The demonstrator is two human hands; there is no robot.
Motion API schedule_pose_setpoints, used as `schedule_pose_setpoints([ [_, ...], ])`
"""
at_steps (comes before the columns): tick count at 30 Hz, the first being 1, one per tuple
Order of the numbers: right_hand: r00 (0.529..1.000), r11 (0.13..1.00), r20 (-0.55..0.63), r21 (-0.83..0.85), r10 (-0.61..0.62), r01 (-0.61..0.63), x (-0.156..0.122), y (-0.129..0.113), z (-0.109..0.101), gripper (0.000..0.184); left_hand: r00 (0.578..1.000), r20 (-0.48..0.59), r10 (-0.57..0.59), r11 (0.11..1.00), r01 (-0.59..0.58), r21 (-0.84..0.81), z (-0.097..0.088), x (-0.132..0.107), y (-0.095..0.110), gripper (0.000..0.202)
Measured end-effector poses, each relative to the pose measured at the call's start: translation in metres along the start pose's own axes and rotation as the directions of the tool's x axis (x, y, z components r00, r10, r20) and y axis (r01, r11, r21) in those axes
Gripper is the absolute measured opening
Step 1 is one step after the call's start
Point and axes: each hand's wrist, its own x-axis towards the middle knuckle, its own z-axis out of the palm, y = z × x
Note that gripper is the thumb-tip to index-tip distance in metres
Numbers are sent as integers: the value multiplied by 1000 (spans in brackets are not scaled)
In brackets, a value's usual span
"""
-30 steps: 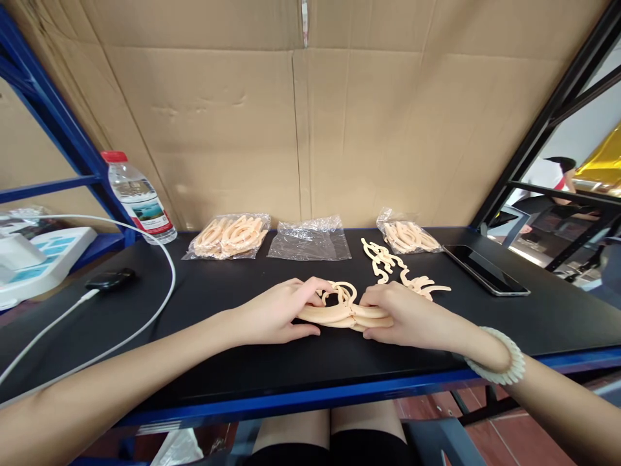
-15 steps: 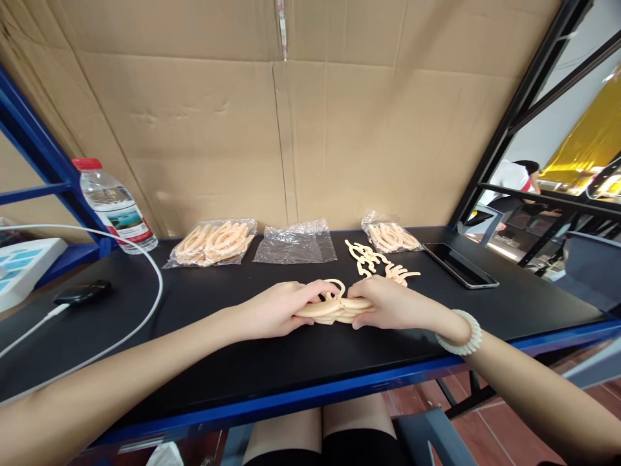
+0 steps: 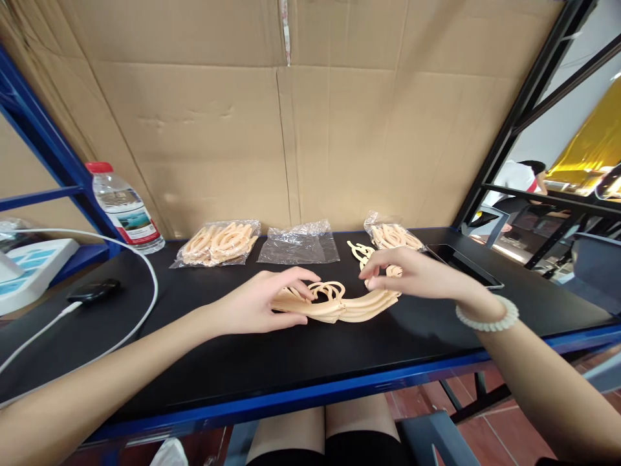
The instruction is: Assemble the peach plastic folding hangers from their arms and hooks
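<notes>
A stack of peach-coloured plastic hangers [image 3: 339, 304] lies on the black tabletop [image 3: 310, 353] in front of me. My left hand [image 3: 257, 303] grips the stack's left end, thumb under and fingers over it. My right hand [image 3: 407, 273] hovers above the stack's right end with loosely curled fingers, holding nothing I can see, close to a few loose hangers [image 3: 361, 252]. A beaded bracelet [image 3: 488, 314] sits on my right wrist.
Along the cardboard back wall lie a filled hanger bag [image 3: 218, 243], an empty clear bag [image 3: 298, 246] and another filled bag [image 3: 392, 236]. A tablet [image 3: 466, 262] lies right. At left are a water bottle [image 3: 123, 210], a white cable [image 3: 145, 291], a black device [image 3: 92, 290] and a white box [image 3: 29, 265]. A person sits far right [image 3: 514, 181].
My right hand has let go of the hanger stack and lifted up and back toward the loose hangers. The stack now fans out to the right while my left hand keeps hold.
</notes>
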Motion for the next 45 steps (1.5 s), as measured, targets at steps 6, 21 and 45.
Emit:
schedule_pose_setpoints([
  [6, 988, 995, -157, -94, 7, -22, 10, 4, -32, 30, 982, -178, -60, 998, 62, 7, -18, -19, -13, 37],
  [21, 927, 884, -210, -295, 310, -363, 53, 87, -29, 19, 964, -253, -78, 997, 75, -18, -3, -24, -34, 17],
  [45, 934, 943, 307, -324, 182, -77, 72, 91, -12, 81, 965, -252, -73, 997, 67, -34, 0, -27, -31, 13],
])
